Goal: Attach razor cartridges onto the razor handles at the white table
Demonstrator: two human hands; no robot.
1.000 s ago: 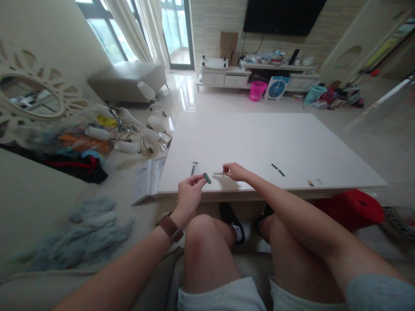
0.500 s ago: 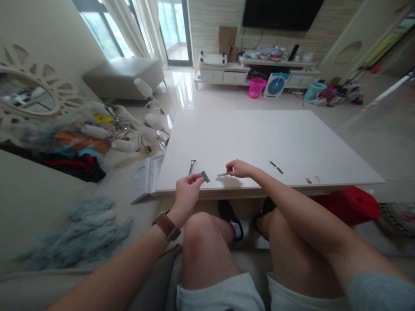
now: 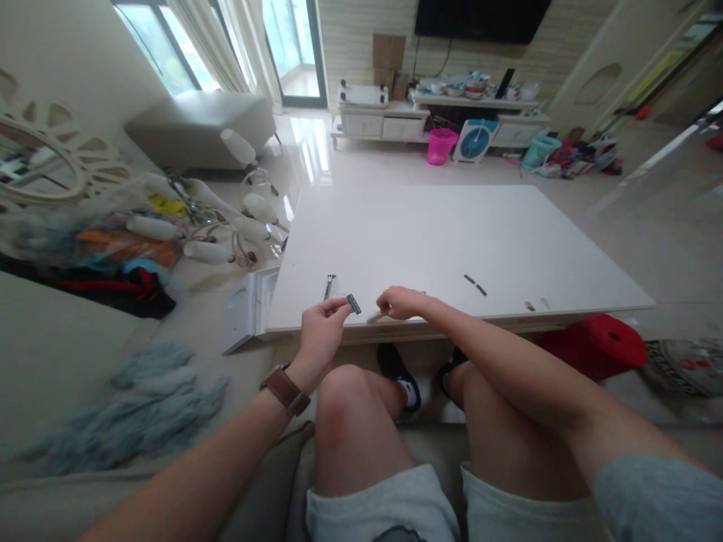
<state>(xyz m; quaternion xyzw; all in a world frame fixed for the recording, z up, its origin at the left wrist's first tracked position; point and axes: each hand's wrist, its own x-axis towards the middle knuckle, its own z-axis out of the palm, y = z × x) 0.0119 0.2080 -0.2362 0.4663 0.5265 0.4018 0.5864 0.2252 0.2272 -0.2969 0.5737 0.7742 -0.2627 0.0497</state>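
My left hand [image 3: 319, 333] pinches a small green-and-black razor cartridge [image 3: 354, 304] between thumb and fingertips, just above the front edge of the white table [image 3: 418, 233]. A short way to its right, my right hand [image 3: 402, 302] is closed around a thin, pale, stick-like tool [image 3: 373, 318]; its tip points left and down, apart from the cartridge. Behind my left hand lies a silver razor handle [image 3: 329, 284], its lower end hidden by the fingers. Two short dark green strips [image 3: 475, 284], perhaps more cartridges, lie end to end on the right of the table.
A small yellow-brown scrap [image 3: 529, 306] lies near the table's front right. Below that edge is a red object [image 3: 602, 348]. A white open box [image 3: 242, 312] leans by the left edge, with a chandelier [image 3: 226, 218] on the floor beyond. My knees are under the front edge.
My right hand has turned and drawn slightly down and left, its pale tool tilting lower. The left hand keeps the cartridge in much the same place. The whole view has shifted slightly.
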